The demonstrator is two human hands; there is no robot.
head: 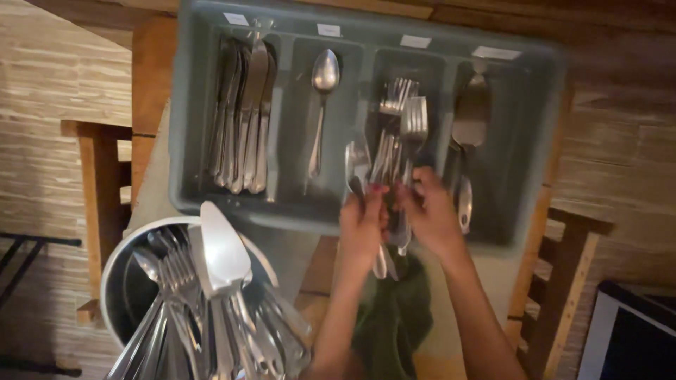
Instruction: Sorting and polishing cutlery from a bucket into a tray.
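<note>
A grey cutlery tray [186, 141] with four compartments lies across the table. Knives [243, 112] fill the left one, a single spoon [322, 105] lies in the second, forks [401, 119] in the third, and serving pieces [470, 119] in the right one. My left hand [362, 229] grips a bunch of cutlery [384, 172] that includes a spoon and forks, over the tray's front edge. My right hand [431, 211] closes on the same bunch from the right. A dark green cloth [394, 317] hangs under my hands.
A metal bowl [116, 281] at the lower left holds several forks, spoons and a cake server [222, 257]. Wooden chairs [98, 190] stand at the left and at the right of the table. A dark screen corner [627, 338] shows at the lower right.
</note>
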